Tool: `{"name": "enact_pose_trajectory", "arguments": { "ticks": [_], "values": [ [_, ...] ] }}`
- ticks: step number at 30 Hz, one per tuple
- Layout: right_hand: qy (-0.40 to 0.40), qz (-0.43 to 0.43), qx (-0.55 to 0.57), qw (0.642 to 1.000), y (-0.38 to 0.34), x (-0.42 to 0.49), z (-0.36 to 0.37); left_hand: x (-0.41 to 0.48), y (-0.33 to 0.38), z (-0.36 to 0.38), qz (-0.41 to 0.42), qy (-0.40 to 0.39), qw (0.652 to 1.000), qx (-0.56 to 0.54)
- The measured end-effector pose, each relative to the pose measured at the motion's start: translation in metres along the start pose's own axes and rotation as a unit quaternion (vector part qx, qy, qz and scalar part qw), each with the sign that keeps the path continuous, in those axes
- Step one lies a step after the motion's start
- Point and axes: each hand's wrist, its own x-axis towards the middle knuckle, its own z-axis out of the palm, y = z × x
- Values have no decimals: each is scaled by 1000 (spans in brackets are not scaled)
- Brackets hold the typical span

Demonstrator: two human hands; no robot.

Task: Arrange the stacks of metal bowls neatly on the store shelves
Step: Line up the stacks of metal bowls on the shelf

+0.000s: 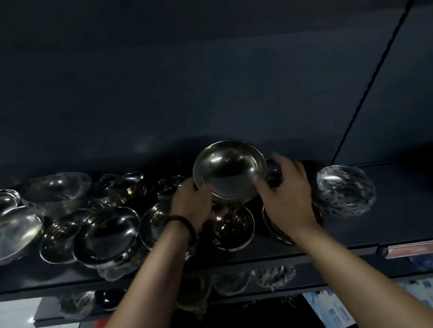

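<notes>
Head: shiny tilted bowl [229, 171] gripped by left hand [192, 203], right hand [286, 195].

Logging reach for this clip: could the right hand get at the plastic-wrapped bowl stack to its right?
Probably yes. The wrapped stack stands beside the right hand on the shelf, and nothing blocks the way. That hand grips the raised bowl, so it would need to let go first.

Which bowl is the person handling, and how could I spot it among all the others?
Look at the long dark shelf crowded with shiny metal bowls. Near its middle, the left hand and right hand grip one bowl. It alone stands higher than its neighbours, its open mouth tilted toward the camera.
</notes>
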Motion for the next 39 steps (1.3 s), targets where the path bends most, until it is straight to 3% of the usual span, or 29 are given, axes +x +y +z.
{"name": "enact_pose_trajectory", "arguments": {
  "ticks": [3,8,11,15,18,25,32,39],
  "values": [
    [-63,128,78,987,-4,33,14,25,17,-15,-47,-12,999,10],
    [-62,177,39,981,1,53,38,59,27,-27,-48,-13,979,197],
    [-40,205,7,978,5,57,44,62,29,-29,-16,-21,934,356],
    [-54,238,6,970,13,61,47,65,28,-28,-20,0,903,429],
    [-76,233,-13,970,20,66,49,68,25,-22,-62,0,934,352],
    [-135,294,-10,946,40,68,49,70,15,-12,-119,-19,916,383],
    [-152,330,73,929,42,72,47,71,15,-1,-174,-7,954,245],
    [-118,299,92,943,41,79,36,56,26,12,-110,21,971,212]
  ]
}}
